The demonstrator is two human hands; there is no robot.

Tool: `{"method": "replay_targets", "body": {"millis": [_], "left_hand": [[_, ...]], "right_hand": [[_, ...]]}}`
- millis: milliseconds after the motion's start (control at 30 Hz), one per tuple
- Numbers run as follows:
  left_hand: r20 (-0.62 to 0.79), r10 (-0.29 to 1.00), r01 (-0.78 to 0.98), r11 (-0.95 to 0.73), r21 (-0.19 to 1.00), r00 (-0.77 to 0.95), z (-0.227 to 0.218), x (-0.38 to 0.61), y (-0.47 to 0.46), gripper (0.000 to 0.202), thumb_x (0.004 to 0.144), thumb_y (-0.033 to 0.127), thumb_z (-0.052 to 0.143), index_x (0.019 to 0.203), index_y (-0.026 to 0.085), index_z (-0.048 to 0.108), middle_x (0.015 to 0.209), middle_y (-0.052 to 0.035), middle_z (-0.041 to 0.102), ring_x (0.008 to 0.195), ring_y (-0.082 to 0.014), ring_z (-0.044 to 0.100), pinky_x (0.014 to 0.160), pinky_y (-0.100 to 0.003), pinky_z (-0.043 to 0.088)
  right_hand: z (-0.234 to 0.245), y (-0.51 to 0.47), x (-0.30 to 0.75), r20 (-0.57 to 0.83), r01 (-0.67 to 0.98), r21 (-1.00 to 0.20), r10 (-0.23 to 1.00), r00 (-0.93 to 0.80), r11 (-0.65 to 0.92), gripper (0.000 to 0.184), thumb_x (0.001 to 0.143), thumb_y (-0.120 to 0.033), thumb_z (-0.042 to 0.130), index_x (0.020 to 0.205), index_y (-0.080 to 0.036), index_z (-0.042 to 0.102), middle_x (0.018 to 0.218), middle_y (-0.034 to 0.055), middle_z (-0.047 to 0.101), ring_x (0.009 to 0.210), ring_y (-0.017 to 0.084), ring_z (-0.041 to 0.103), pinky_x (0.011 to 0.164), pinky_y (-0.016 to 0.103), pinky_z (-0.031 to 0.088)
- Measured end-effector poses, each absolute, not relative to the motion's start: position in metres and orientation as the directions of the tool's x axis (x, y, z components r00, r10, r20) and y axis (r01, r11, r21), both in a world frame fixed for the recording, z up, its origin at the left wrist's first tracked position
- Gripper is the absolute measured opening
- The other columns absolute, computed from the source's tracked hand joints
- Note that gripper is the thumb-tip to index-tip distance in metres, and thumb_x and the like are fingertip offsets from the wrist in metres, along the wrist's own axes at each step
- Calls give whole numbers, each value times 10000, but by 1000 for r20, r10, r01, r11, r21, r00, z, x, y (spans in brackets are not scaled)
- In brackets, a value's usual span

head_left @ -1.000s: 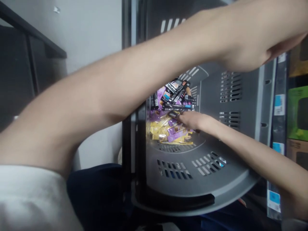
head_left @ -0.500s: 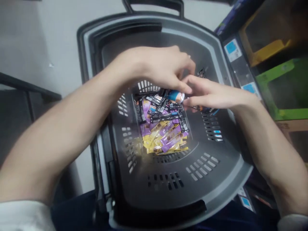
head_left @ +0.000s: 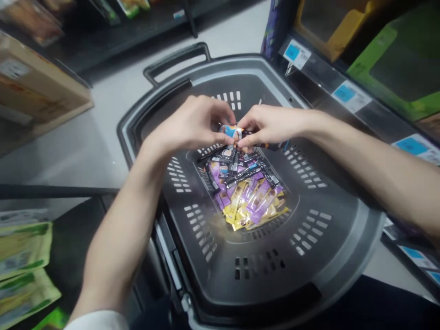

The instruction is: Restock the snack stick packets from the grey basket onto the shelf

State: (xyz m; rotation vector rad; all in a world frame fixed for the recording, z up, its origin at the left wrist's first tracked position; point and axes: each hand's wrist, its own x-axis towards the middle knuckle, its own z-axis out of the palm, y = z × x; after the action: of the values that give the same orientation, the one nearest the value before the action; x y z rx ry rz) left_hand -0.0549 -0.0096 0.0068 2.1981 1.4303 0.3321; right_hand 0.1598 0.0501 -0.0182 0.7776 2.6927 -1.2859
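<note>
A dark grey shopping basket stands on the floor below me. In its bottom lies a heap of slim stick packets, black, purple and yellow. Above the heap my left hand and my right hand meet. Both pinch a small packet with blue, white and orange print. The fingers of each hand are curled on that packet, and part of it is hidden by them.
A shelf edge with blue price tags runs along the right, with green and yellow boxes above it. A cardboard box stands at the far left. Green pouches lie at the lower left. The basket handle points away from me.
My view has swung from a tilted look into the basket to looking down on it. My left arm came down from the shelf side. Both hands now meet on one packet above the heap.
</note>
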Motion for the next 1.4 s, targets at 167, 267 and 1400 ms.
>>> {"method": "replay_targets", "body": {"millis": [167,267,1400], "left_hand": [[-56,908,777,-321,541,414,7,-50,-16,213,751,242,803,934,150,746,805,-28,673,719,-116,504,696,-278,355],[4,922,768,-326,551,388,7,-48,-19,157,723,195,795,857,167,717,770,-20,653,679,-108,478,659,-288,336],[-125,979,307,71,949,159,-3,-50,-18,445,738,300,888,1061,144,625,933,-70,713,762,-126,671,589,-213,533]], "right_hand": [[-23,50,156,-180,502,-619,513,-840,604,329,750,-366,896,999,-175,797,840,9,722,825,176,657,702,273,446],[-22,50,156,-119,503,-613,558,-821,609,346,725,-324,915,1011,-170,798,877,18,729,886,193,661,745,280,451],[-17,39,143,20,107,-991,858,-513,87,292,826,-336,888,790,-171,650,716,38,675,662,156,629,606,282,528]]}}
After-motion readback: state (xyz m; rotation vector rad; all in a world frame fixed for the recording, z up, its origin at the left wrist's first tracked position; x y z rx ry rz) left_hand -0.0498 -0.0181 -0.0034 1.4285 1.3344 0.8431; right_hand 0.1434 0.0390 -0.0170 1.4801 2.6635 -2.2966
